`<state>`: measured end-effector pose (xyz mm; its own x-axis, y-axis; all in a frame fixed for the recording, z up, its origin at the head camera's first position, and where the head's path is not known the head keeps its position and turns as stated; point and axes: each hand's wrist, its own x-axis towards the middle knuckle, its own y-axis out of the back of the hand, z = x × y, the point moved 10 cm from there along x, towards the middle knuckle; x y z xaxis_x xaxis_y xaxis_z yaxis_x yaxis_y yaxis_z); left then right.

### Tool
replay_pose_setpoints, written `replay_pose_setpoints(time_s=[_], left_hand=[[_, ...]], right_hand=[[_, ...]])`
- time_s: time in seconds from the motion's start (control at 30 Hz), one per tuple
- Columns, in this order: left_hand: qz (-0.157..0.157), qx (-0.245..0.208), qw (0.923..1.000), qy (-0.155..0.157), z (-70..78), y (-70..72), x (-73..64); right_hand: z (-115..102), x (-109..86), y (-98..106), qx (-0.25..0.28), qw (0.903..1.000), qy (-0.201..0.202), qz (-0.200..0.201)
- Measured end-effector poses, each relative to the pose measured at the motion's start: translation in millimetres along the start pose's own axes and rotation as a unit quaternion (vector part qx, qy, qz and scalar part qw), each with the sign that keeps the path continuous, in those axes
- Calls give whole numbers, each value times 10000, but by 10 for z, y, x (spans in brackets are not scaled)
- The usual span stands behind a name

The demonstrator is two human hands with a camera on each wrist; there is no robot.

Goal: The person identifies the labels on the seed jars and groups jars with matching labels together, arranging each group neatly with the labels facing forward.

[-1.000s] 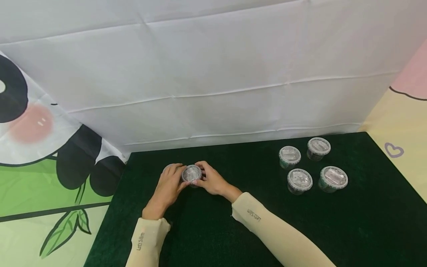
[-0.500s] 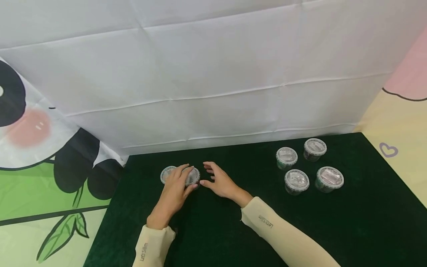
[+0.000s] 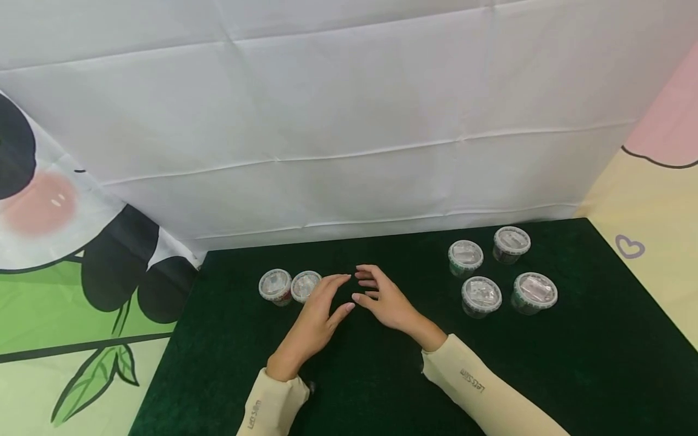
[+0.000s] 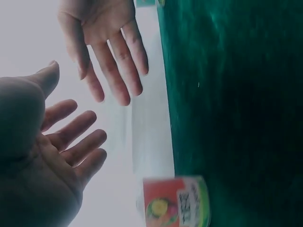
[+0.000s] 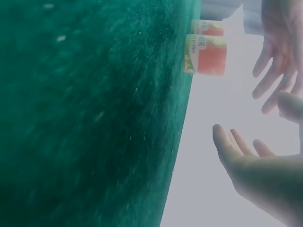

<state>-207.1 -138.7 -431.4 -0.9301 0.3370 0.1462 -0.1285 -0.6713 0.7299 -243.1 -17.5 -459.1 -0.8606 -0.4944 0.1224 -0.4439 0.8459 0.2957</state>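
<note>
Two round lidded tubs stand side by side on the left of the dark green table. The far-left tub [image 3: 274, 286] shows its whole pale lid; the tub next to it [image 3: 303, 286] is partly covered by my left hand [image 3: 319, 321]. That hand is raised, fingers extended, with nothing in it. Facing it across a small gap is my right hand [image 3: 389, 303], also holding nothing, its fingers loosely bent. In the left wrist view a tub [image 4: 175, 202] displays a red and green fruit label. Two red-labelled tubs, the nearer one [image 5: 211, 56] larger, appear in the right wrist view.
Several similar lidded tubs form a group at the right of the table, among them a front tub [image 3: 481, 295] and a back tub [image 3: 511, 243]. A white cloth wall [image 3: 349, 121] rises behind the table [image 3: 360, 387]. Printed cloth hangs at both sides.
Both hands held the second tub at first. My right hand let go and drew away, then my left hand released it too and moved right. The tub stays beside the far-left one.
</note>
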Motion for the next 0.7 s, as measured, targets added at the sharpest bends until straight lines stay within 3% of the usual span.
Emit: replay_pose_setpoints(time_s=[0.37,0.7], left_hand=[[-320,-683,9963,412,53,-290,32],[-540,-1056,9921,409,139,-562,70]], right_hand=[[34,-322,283,193,9993,-101,296],[146,-599,425,280,9979,-397,435]])
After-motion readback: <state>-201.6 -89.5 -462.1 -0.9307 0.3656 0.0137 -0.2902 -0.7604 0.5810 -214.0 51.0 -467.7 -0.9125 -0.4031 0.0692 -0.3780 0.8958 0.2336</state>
